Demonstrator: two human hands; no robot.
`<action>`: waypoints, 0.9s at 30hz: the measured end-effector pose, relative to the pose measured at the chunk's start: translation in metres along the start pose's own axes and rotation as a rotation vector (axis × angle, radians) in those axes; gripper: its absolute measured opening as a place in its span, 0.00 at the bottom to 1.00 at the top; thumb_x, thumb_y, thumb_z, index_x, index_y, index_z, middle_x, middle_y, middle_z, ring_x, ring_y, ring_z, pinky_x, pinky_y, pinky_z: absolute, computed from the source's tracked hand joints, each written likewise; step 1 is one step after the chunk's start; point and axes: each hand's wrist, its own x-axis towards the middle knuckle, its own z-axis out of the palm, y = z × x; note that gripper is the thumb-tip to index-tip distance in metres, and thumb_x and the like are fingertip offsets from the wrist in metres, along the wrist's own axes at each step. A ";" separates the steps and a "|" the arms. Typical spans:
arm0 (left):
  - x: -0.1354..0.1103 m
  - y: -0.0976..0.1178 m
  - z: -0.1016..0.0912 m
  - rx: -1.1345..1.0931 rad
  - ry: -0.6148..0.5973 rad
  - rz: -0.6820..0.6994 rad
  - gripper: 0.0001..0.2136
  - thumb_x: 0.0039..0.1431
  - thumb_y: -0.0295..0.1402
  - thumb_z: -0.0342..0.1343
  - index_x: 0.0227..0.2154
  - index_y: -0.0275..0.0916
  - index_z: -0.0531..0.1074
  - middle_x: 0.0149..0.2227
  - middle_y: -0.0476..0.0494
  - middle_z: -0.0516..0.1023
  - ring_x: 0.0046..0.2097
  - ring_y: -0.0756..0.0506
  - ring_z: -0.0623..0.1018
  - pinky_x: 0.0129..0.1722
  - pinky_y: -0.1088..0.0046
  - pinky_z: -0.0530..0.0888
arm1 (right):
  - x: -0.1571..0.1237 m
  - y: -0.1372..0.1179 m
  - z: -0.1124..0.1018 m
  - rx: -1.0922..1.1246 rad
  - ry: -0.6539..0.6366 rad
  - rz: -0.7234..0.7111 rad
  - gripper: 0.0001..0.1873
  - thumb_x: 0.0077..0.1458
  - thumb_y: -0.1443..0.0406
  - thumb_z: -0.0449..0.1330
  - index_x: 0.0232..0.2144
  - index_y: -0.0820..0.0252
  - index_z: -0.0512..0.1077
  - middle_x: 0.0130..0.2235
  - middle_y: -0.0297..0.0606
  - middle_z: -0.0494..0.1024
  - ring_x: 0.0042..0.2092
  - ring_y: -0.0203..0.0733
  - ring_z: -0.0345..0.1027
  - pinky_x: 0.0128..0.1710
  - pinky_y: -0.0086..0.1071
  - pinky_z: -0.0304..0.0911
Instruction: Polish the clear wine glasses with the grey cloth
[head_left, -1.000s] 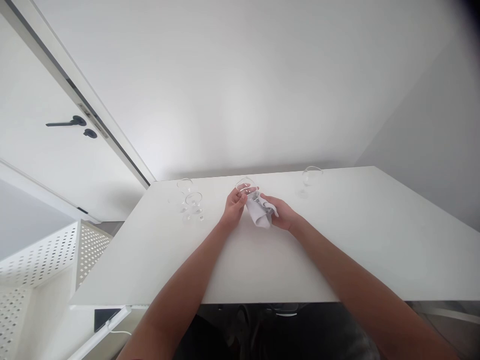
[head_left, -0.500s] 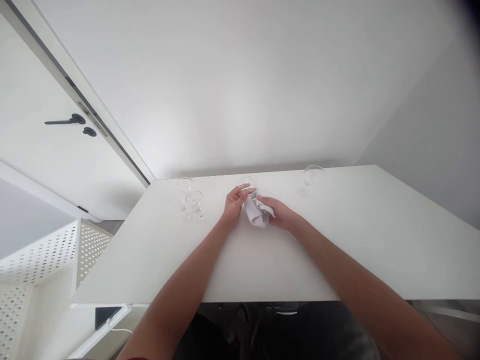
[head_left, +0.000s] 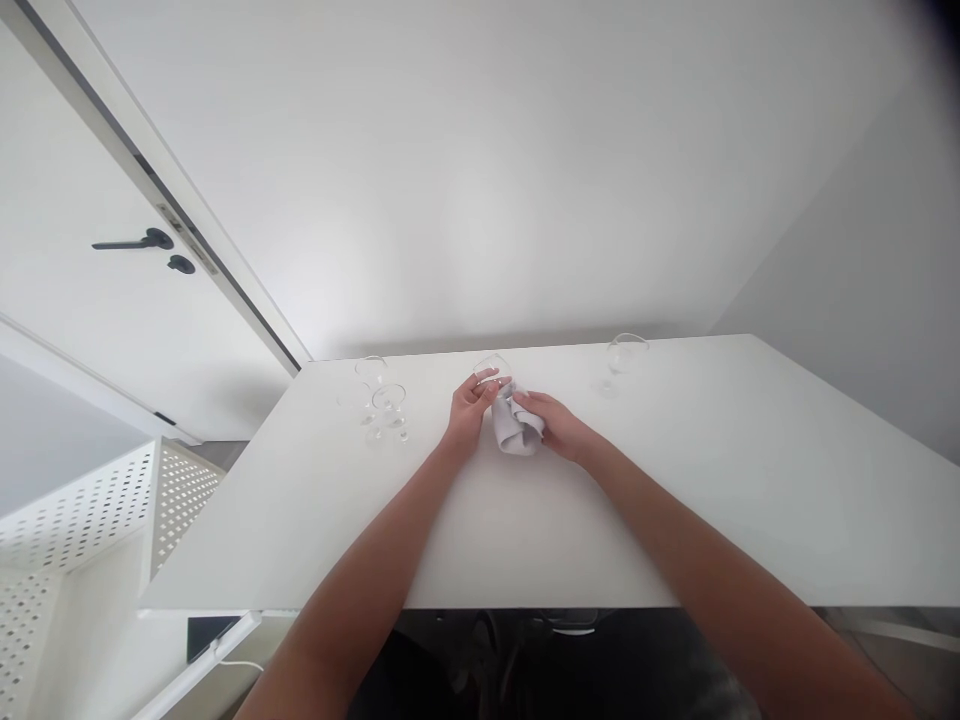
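1. Wine glass [head_left: 491, 368]: clear and stemmed, it sits between my two hands over the white table [head_left: 675, 500], close to the table's 12 o'clock edge and about midway along it.
2. My left hand [head_left: 469, 412] is closed on the wine glass from its 9 o'clock side, with the fingers curled over the bowl near the rim.
3. My right hand [head_left: 559, 425] comes in from 3 o'clock and is clamped on a pale grey cloth [head_left: 516, 428] bunched in the palm.
4. The cloth presses against the lower part of the wine glass, at about its 5 o'clock. It hides the stem and foot, so I cannot tell whether the glass stands on the table or is lifted.
5. At 9 o'clock from my hands stand two more clear glasses, just beside each other: the far glass [head_left: 370, 372] and the near glass [head_left: 389, 405]. Both are upright and well apart from my left hand.
6. At 2 o'clock a lone glass [head_left: 622, 355] stands upright near the far edge.
7. A white door with a dark handle [head_left: 135, 242] lies at 10 o'clock, and a perforated white panel [head_left: 90, 510] at 8 o'clock, beside the table.
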 end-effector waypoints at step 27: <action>0.003 -0.003 -0.001 0.031 0.023 -0.047 0.22 0.55 0.46 0.67 0.49 0.43 0.76 0.43 0.44 0.77 0.46 0.46 0.76 0.46 0.68 0.70 | 0.004 0.005 -0.003 -0.503 0.300 -0.210 0.22 0.56 0.44 0.61 0.29 0.55 0.68 0.25 0.31 0.69 0.30 0.40 0.59 0.32 0.34 0.57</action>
